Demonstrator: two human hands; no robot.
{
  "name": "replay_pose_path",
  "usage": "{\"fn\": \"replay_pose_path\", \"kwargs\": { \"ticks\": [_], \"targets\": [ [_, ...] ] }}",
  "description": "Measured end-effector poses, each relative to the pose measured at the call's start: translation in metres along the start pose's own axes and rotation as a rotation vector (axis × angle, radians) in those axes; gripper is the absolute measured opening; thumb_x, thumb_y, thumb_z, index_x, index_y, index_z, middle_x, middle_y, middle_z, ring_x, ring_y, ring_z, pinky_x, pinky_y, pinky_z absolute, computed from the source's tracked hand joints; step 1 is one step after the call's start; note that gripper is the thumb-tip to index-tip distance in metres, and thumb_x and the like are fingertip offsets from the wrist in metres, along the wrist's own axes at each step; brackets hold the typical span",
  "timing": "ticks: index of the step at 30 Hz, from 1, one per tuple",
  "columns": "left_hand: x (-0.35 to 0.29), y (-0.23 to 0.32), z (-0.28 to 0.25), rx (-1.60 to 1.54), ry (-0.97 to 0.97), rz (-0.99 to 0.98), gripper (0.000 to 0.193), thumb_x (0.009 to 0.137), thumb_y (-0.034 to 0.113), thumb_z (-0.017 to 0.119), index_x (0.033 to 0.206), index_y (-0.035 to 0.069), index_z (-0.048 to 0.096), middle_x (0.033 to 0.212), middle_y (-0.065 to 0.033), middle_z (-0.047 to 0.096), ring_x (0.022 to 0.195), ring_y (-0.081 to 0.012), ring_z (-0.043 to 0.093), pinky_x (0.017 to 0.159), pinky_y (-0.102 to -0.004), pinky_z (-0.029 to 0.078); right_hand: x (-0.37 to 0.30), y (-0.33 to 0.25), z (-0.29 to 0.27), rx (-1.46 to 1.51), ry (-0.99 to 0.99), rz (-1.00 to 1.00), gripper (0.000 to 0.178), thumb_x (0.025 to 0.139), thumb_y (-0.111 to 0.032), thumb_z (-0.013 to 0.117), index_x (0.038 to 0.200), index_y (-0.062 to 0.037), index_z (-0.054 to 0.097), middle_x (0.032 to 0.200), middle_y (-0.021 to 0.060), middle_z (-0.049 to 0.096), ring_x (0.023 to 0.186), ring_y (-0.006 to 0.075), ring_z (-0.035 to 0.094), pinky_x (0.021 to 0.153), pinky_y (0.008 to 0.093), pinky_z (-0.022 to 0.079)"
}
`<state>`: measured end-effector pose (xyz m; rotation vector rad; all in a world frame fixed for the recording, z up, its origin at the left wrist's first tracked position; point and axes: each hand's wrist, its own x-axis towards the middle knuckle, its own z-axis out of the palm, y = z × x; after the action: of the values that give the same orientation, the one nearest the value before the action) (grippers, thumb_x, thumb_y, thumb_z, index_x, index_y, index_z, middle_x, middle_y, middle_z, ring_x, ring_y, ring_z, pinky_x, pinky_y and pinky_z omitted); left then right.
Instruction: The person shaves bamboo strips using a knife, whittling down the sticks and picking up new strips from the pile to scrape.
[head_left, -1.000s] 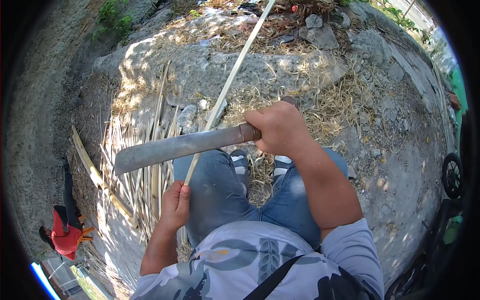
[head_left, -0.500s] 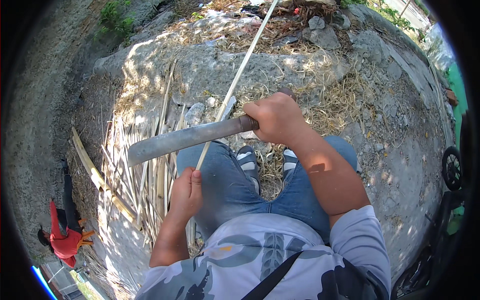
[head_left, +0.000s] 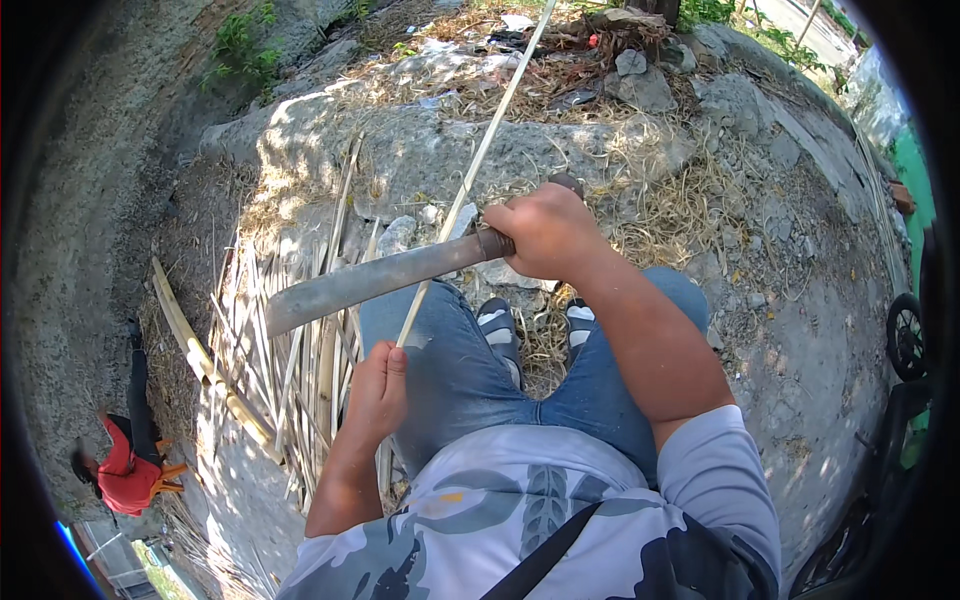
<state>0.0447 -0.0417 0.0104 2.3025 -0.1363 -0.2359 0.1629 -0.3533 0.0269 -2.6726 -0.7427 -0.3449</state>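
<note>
My right hand [head_left: 550, 232] is closed round the dark handle of a machete [head_left: 375, 285]. Its broad grey blade points left, above my thighs. My left hand [head_left: 378, 390] pinches the near end of a long, thin, pale strip [head_left: 487, 138] that looks like split bamboo. The strip slants up and away to the right, past the top edge of the picture. Blade and strip cross over my left knee; whether they touch I cannot tell.
Many pale split strips [head_left: 318, 350] lie heaped left of my legs, beside a thicker split bamboo piece [head_left: 212, 365]. Curly shavings [head_left: 650, 215] cover the ground ahead, near stones [head_left: 640, 85]. A person in red [head_left: 130, 475] sits at far left. A black wheel [head_left: 905, 337] stands at right.
Both hands keep their grip, and the blade and strip hold nearly the same position. The surroundings have shifted slightly in the picture. The person at left has moved an arm.
</note>
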Motion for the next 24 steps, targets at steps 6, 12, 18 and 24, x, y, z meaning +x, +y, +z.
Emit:
{"fn": "replay_pose_path", "kwargs": {
  "ticks": [6, 12, 18, 24],
  "targets": [
    [-0.001, -0.011, 0.005, -0.041, -0.032, 0.005, 0.036, 0.111, 0.031, 0.044, 0.094, 0.002, 0.057, 0.067, -0.005, 0.052, 0.061, -0.0154, 0.048, 0.058, -0.0346, 0.041, -0.01, 0.051, -0.007, 0.024, -0.075, 0.385, 0.018, 0.075, -0.021, 0.07, 0.092, -0.0164, 0.07, 0.085, 0.0107, 0.072, 0.086, 0.032, 0.072, 0.076, 0.0483, 0.055],
    [0.008, -0.027, 0.0, -0.164, -0.113, -0.137, 0.036, 0.11, 0.031, 0.046, 0.09, 0.003, 0.058, 0.066, -0.0014, 0.049, 0.062, -0.0111, 0.046, 0.057, -0.0308, 0.04, -0.011, 0.042, 0.003, -0.031, -0.113, 0.275, 0.019, 0.074, -0.021, 0.071, 0.092, -0.0152, 0.067, 0.08, 0.0118, 0.07, 0.08, 0.0358, 0.07, 0.07, 0.0507, 0.055],
    [0.004, -0.035, 0.001, -0.137, -0.092, -0.092, 0.036, 0.11, 0.031, 0.046, 0.092, 0.003, 0.058, 0.065, -0.001, 0.049, 0.061, -0.011, 0.045, 0.057, -0.0311, 0.04, -0.001, 0.004, 0.014, -0.041, -0.244, -0.001, 0.018, 0.077, -0.018, 0.07, 0.095, -0.0144, 0.069, 0.085, 0.0096, 0.073, 0.087, 0.0308, 0.072, 0.079, 0.0448, 0.055],
    [-0.003, -0.029, 0.007, -0.019, -0.009, 0.015, 0.035, 0.11, 0.031, 0.046, 0.094, 0.003, 0.058, 0.065, -0.0058, 0.051, 0.06, -0.0172, 0.048, 0.058, -0.0351, 0.041, -0.018, 0.059, -0.006, 0.01, 0.049, 0.228, 0.018, 0.072, -0.019, 0.072, 0.088, -0.0132, 0.066, 0.076, 0.0109, 0.068, 0.078, 0.0355, 0.069, 0.071, 0.0482, 0.053]
  ]
}}
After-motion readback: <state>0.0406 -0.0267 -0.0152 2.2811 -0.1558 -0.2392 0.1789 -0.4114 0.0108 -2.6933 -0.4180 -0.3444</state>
